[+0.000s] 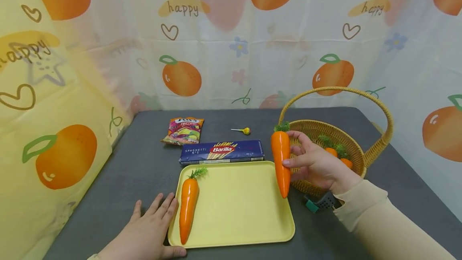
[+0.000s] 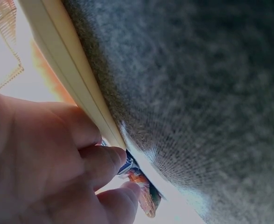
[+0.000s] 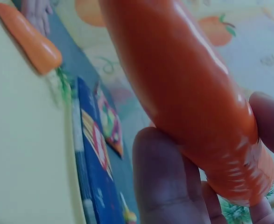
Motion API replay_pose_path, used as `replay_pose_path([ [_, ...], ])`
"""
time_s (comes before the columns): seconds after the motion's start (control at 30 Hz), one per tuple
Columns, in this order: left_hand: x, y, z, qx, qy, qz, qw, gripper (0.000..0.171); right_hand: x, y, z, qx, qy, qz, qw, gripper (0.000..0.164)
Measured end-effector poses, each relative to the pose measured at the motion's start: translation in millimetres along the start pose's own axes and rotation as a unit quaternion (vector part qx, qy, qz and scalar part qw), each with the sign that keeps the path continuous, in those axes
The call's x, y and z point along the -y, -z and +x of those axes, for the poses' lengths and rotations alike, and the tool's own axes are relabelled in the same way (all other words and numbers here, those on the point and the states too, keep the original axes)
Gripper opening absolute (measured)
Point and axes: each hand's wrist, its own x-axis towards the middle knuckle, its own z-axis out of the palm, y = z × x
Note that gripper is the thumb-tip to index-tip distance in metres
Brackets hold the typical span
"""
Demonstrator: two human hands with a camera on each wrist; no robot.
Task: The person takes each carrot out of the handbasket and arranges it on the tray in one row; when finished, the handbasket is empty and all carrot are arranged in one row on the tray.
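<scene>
My right hand (image 1: 317,163) pinches a carrot (image 1: 280,159) between thumb and fingers, its tip pointing down over the right side of the yellow tray (image 1: 242,204). In the right wrist view this carrot (image 3: 183,84) fills much of the picture, with fingers on both sides. A second carrot (image 1: 188,210) lies along the tray's left side, green top away from me. My left hand (image 1: 148,228) rests at the tray's left edge, fingers straight and spread. The left wrist view shows fingers against the tray's side (image 2: 76,74).
A wicker basket (image 1: 355,143) with a tall handle stands at the right, several carrots (image 1: 335,151) inside. Behind the tray lie a blue spaghetti box (image 1: 221,151), a candy bag (image 1: 185,131) and a lollipop (image 1: 242,131). A printed curtain (image 1: 216,51) hangs behind the grey table.
</scene>
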Motion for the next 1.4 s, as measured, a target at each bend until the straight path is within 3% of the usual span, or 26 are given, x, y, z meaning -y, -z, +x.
replay_pose_path([
  [0.3,-4.5,4.2,-0.4,0.014,0.011,0.000,0.9998,0.135,-18.6,-37.3,17.0,0.021,-0.034,-0.005,0.999,0.079],
  [0.63,-6.5,3.8,-1.1,0.010,0.005,-0.009,0.9999,0.136,-49.6,-72.1,47.7,-0.005,-0.076,0.009,0.997,0.082],
  [1.03,-3.8,3.2,-0.5,0.013,0.008,-0.002,0.9999,0.136,-85.7,-129.3,76.7,0.000,-0.105,0.046,0.993,0.081],
  [1.4,-4.2,3.5,1.8,0.027,0.020,-0.005,0.9994,0.137,-99.2,-156.2,88.6,-0.035,-0.122,0.042,0.991,0.086],
])
